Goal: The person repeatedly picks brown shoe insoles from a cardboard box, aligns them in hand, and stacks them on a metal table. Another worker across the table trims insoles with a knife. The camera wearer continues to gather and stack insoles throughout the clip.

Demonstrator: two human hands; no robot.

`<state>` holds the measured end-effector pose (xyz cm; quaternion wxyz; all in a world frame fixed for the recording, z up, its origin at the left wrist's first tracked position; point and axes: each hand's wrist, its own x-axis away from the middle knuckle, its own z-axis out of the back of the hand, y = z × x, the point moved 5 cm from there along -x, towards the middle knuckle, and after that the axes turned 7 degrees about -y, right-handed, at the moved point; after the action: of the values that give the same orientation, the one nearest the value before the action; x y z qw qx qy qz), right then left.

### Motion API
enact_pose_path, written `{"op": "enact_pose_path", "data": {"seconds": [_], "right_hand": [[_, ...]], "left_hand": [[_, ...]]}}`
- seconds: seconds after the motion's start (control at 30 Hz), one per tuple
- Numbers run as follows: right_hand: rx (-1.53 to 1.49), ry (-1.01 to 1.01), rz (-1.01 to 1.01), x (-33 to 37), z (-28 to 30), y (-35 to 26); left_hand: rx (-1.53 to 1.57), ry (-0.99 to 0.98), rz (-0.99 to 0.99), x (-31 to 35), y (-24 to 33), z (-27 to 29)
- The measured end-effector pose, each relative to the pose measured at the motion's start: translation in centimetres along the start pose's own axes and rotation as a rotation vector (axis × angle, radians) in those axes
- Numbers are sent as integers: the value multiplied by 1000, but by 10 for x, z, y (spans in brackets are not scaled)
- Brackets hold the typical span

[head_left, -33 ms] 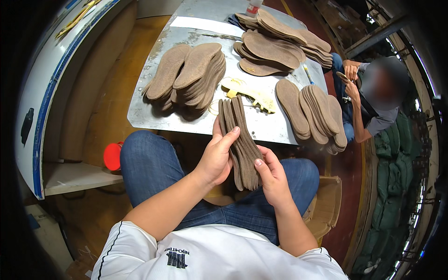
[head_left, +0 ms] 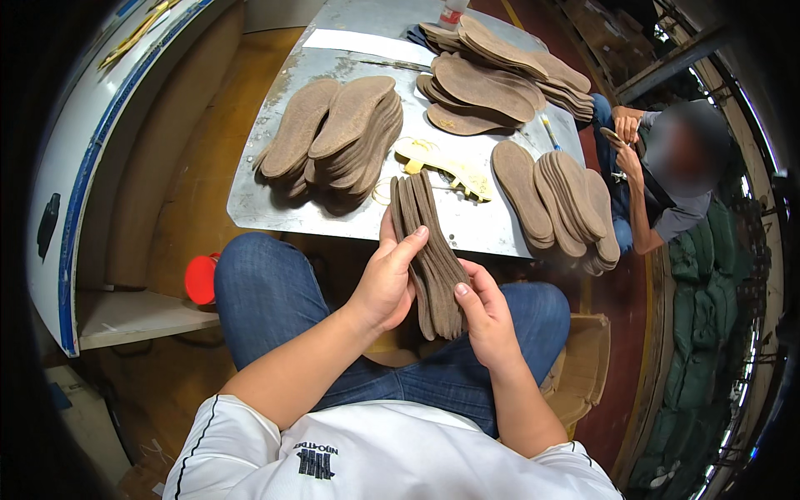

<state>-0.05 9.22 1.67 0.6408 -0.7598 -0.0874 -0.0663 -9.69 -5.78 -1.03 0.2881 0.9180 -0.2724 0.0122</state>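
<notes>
Between my hands, above my lap, a bundle of brown insoles (head_left: 427, 258) stands on edge with its side edges facing up. My left hand (head_left: 390, 279) grips its left side, the thumb lying over the edges. On the lower right side, my right hand (head_left: 487, 315) holds the same bundle, thumb on top. Just beyond, on the metal table (head_left: 275, 212), are a tall double pile of insoles (head_left: 354, 121) to the left and a fanned group of insoles (head_left: 571, 196) to the right. A yellow openwork piece (head_left: 446, 167) lies between them.
More stacked insoles (head_left: 487, 87) lie at the table's far right, near a bottle (head_left: 452, 13). Across the right edge sits a co-worker (head_left: 667, 167) handling a small piece. A red round container (head_left: 201, 280) is by my left knee, a cardboard box (head_left: 583, 367) by my right.
</notes>
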Motion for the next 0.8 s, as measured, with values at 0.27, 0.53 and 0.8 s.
{"op": "enact_pose_path", "data": {"seconds": [0.27,0.53,0.8], "right_hand": [[40,-26,27,-4,-5,-3],[75,7,64,-4,-4,-7],[278,116,106,-4,2,-5]], "left_hand": [[-24,-8,5,0,4,-6],[43,-44,34,1,10,-10],[26,0,6,1,11,-10]]}}
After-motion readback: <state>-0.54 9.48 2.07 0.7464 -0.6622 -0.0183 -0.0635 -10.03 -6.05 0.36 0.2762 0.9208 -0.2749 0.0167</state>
